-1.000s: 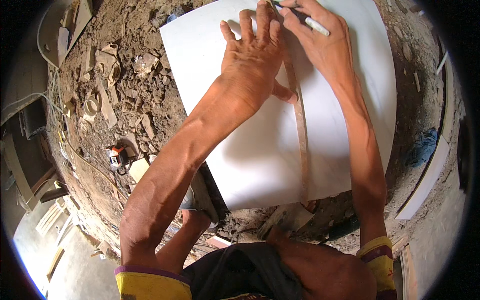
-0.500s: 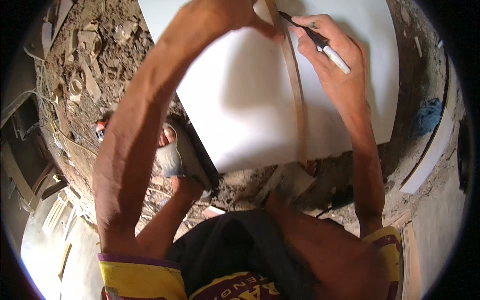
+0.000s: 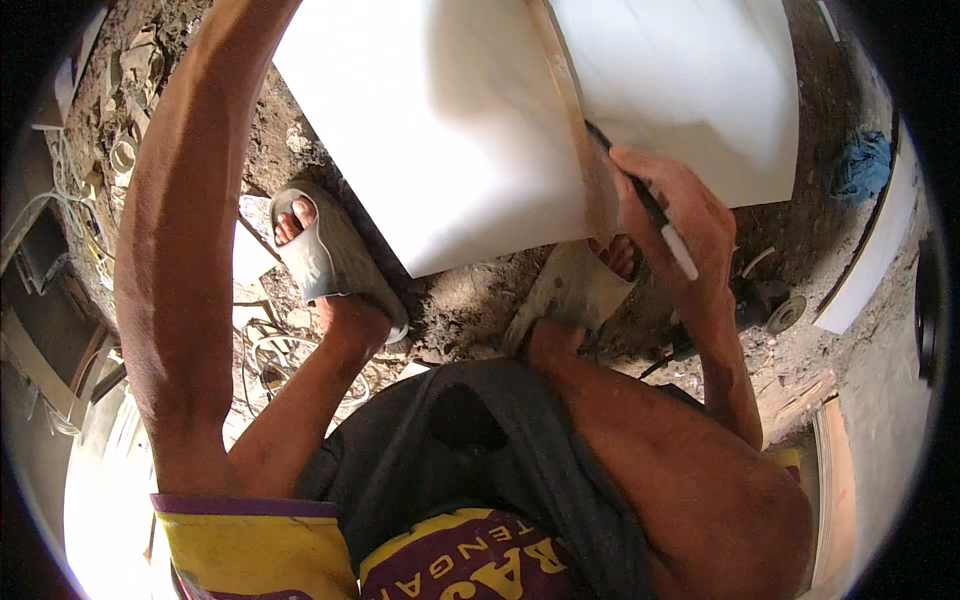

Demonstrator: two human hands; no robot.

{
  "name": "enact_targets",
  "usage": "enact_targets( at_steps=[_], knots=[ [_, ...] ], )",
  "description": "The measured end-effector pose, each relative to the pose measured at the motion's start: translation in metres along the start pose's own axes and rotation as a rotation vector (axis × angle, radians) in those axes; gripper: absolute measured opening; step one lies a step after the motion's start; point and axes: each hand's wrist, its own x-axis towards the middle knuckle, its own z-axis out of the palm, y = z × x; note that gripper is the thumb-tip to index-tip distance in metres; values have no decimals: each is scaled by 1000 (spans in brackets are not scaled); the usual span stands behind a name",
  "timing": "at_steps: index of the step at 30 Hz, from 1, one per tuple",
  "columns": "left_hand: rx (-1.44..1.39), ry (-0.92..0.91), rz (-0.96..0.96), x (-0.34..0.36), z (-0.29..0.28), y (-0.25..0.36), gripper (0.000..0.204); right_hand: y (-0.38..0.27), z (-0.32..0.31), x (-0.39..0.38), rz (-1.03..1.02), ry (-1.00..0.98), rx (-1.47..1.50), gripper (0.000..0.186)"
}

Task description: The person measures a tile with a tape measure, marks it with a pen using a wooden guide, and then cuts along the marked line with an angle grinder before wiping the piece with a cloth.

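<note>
A large white panel [image 3: 450, 140] with faint grey marks lies in front of me, crossed lengthwise by a thin brown wooden strip [image 3: 560, 75]. My right hand [image 3: 675, 205] is closed around a black marker [image 3: 645, 195] with a white cap on its rear end. The marker's tip sits against the strip's right edge, on the lower half of the panel. My left forearm [image 3: 185, 270] reaches up past the panel's left corner; that hand is out of sight beyond the top edge.
My feet in grey slides [image 3: 335, 250] are on rubble-strewn dirt [image 3: 450, 310] below the panel. Tangled cables [image 3: 275, 360] lie at lower left, and a roll [image 3: 124, 154] sits left. Right are a blue cloth [image 3: 862, 165], a white offcut [image 3: 870, 255] and a dark tool [image 3: 760, 305].
My right hand has drawn the marker down along the strip toward me. The view has shifted, so the panel appears higher and my left hand has left the frame.
</note>
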Motion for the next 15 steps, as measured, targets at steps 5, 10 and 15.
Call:
enact_targets(
  at_steps=[5, 10, 15],
  knots=[
    [21, -24, -6, 4, -1, 3, 164, -4, -4, -44, 43, -17, -19, 34],
    [43, -62, -11, 8, -4, 7, 167, -8, -14, -87, 104, -61, 24, 36],
    [85, -137, -40, 10, -6, 10, 164, 0, -41, -134, 191, -372, -87, 31]
  ],
)
